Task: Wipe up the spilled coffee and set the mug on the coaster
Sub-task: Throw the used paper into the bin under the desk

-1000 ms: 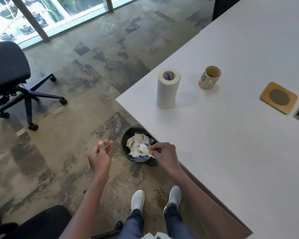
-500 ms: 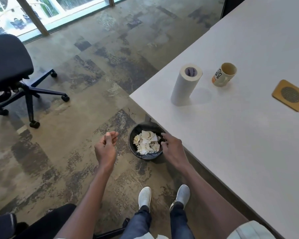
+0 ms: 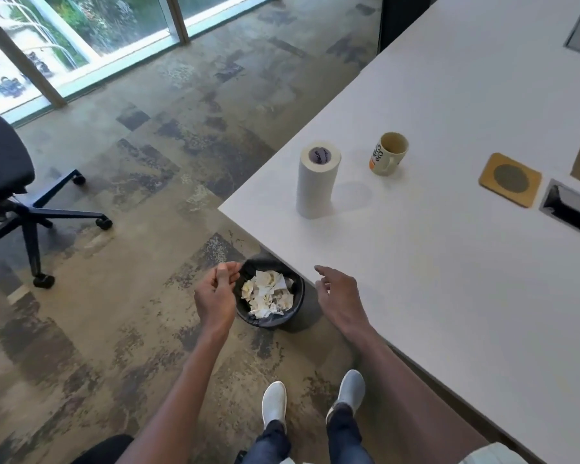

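Both hands empty – left hand loosely curled, right hand released (mug off coaster)

We are in an office.

We see a big white desk with metal cable boxes set into its top, like the ones that hide plugs and wires at work. On the floor there are carpet tiles in grey and brown patches. A black chair on wheels stands by itself, and we see part of 1 more black seat at the bottom edge. Tall glass windows go all the way down to the floor, and we can see green plants outside. A small black bin full of crumpled paper sits by the corner of the desk.
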